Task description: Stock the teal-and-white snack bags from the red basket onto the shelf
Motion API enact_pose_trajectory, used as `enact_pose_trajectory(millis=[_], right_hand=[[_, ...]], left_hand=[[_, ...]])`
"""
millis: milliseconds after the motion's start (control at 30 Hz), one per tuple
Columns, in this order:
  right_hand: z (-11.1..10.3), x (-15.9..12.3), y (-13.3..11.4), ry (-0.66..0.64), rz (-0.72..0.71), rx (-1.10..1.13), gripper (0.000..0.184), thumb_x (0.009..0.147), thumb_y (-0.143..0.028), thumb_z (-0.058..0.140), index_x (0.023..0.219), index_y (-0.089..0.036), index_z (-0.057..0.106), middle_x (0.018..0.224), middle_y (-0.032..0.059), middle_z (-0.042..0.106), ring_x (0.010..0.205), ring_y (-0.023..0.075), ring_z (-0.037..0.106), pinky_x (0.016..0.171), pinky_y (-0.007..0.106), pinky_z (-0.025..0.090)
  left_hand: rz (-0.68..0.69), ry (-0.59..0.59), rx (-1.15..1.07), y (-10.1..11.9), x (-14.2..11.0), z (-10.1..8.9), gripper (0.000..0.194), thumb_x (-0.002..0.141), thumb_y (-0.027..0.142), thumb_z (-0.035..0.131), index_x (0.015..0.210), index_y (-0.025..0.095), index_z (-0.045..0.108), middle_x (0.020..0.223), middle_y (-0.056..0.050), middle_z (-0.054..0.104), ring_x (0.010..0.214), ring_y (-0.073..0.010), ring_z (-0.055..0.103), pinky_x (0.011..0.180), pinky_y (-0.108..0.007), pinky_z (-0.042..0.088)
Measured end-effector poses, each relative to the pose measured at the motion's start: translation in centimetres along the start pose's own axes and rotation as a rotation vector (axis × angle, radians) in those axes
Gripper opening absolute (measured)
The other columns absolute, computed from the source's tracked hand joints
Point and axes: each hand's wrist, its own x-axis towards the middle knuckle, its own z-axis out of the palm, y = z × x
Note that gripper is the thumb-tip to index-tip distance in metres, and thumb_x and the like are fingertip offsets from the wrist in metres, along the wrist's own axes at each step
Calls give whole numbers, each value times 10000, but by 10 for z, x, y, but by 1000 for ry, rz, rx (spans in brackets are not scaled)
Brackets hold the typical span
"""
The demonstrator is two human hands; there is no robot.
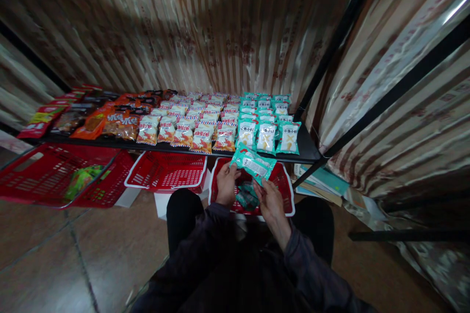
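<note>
A teal snack bag [254, 162] is held between my two hands, its pale printed panel facing up. My left hand [226, 184] pinches its left end, and my right hand [272, 201] grips the lower right edge. Below them stands a red basket [287, 187] with a white rim, holding several more teal bags [246, 196]. Just beyond, matching teal-and-white bags [266, 136] stand in rows at the right end of a black shelf [306, 146].
White-and-orange snack bags [201, 136] fill the shelf's middle, with orange packets [123, 120] and red packets [42, 117] further left. Red baskets [167, 168] sit below on the tiled floor. Black metal posts [330, 49] rise at right, and flattened cardboard [323, 181] lies beside the shelf.
</note>
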Motion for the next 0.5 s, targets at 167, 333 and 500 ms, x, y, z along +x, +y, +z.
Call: enact_pose_trajectory(millis=[167,333,500], right_hand=[[0,-17,3,-3,121,6,290,583,-328,812,760,-216,612,736,-29,675,682,149,672,676,271,567],[3,-37,5,-81,133,-39,287,593,-353,813,632,-209,568,642,-61,612,612,112,603,680,261,524],[-1,-49,7,-164,110,-156,260,650,-402,769,731,-205,621,684,-39,644,649,137,579,639,255,464]], left_hand=[[39,7,-54,10,4,5,324,667,415,741,851,167,642,855,-28,690,791,-128,644,786,-277,498],[-6,32,-88,23,6,13,252,666,353,724,782,155,620,738,-3,668,669,-106,624,693,-239,484],[-7,90,-102,32,13,16,203,672,301,716,727,138,608,551,56,564,482,-58,499,543,-188,413]])
